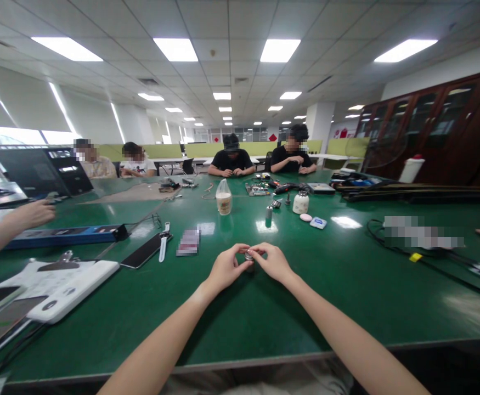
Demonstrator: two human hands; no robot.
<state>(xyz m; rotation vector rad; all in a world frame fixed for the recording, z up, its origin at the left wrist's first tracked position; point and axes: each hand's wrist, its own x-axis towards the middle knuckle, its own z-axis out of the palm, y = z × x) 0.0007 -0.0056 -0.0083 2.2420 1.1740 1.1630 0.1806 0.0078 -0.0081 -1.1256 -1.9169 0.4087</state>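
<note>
A small round metal part (248, 256) stands just above or on the green table (264, 323), its lower side partly hidden and too small to identify. My left hand (228, 267) is closed around its left side, thumb and fingers touching it. From the right, my right hand (274, 261) pinches the same part near its top with the fingertips. Beyond my hands stands a grey metal cylinder (269, 214). A white jar (301, 203) is to its right, with a pinkish oval piece (305, 218) and a small blue-and-white case (318, 222) in front of it.
A bagged cup (224, 198) stands further back. On the left lie a watch (164, 241), a dark phone (142, 251), a blue power strip (65, 236) and a white power strip (75, 291). Black cables (437, 270) run along the right. Several people sit around the table.
</note>
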